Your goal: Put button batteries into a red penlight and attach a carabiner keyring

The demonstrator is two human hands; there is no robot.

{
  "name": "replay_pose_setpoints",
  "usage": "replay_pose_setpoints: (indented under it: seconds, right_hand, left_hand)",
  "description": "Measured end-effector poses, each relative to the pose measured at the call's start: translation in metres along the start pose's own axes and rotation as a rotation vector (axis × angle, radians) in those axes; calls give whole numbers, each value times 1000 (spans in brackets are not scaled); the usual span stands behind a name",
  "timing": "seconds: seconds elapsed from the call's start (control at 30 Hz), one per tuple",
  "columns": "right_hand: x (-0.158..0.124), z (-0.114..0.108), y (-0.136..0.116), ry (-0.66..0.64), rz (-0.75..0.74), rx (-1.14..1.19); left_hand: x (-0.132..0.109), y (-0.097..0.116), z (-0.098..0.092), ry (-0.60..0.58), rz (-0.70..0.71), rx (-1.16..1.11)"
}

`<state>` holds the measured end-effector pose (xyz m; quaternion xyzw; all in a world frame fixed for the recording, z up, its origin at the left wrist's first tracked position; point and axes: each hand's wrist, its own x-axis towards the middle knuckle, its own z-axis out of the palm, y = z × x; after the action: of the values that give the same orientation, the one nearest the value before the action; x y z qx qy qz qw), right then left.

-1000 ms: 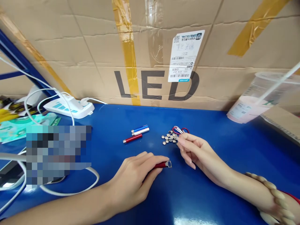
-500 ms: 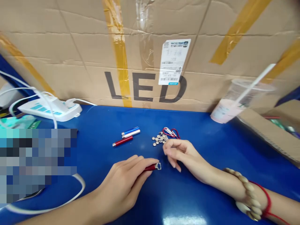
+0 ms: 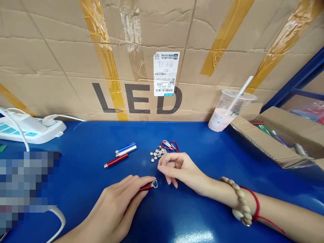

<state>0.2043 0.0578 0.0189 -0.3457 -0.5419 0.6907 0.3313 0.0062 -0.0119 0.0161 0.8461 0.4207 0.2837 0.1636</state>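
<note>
Reaching in from lower left with left hand (image 3: pixel 121 204), back uppermost; gripping red tube (image 3: pixel 145 187) between thumb and fingers, with metal end (image 3: pixel 153 184) beyond the fingertips, toward right hand (image 3: pixel 178 168). Holding right hand side-on, fingers loosely curled, thumb near index tip; cannot tell whether empty. Just beyond it on blue table (image 3: pixel 83 165): silver discs (image 3: pixel 155 154), red carabiners (image 3: pixel 172 146). Farther left: blue tube (image 3: pixel 127 147), silver tube (image 3: pixel 128 150), second red tube (image 3: pixel 116 160). Behind: LED carton (image 3: pixel 55 84).
</note>
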Motion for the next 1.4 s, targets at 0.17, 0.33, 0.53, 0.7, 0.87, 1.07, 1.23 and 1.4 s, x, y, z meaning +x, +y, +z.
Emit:
replay_pose_setpoints:
  seconds: [0.17, 0.33, 0.53, 0.7, 0.87, 1.07, 1.23, 1.4]
  right_hand:
    - [0, -1, 1, -13, -2, -10]
    - [-1, -1, -1, -3, 8, -49]
    - [-1, 1, -2, 1, 17, -36]
    - [-1, 2, -6, 15, 36, -17]
    - [-1, 2, -6, 7, 52, -39]
    - [0, 0, -5, 47, 44, 21]
    - [0, -2, -6, 128, 35, 41]
    - [1, -3, -5, 134, 51, 40]
  left_hand:
    - [-1, 1, 0, -13, -8, -5]
    - [0, 1, 1, -11, -14, -32]
    - [0, 1, 1, -10, -13, -48]
    - [0, 1, 1, -8, -8, -52]
    - [2, 1, 1, -3, -5, -49]
    - [0, 2, 0, 2, -15, -36]
    - [0, 2, 0, 4, -9, -28]
    - [0, 2, 1, 23, -7, -25]
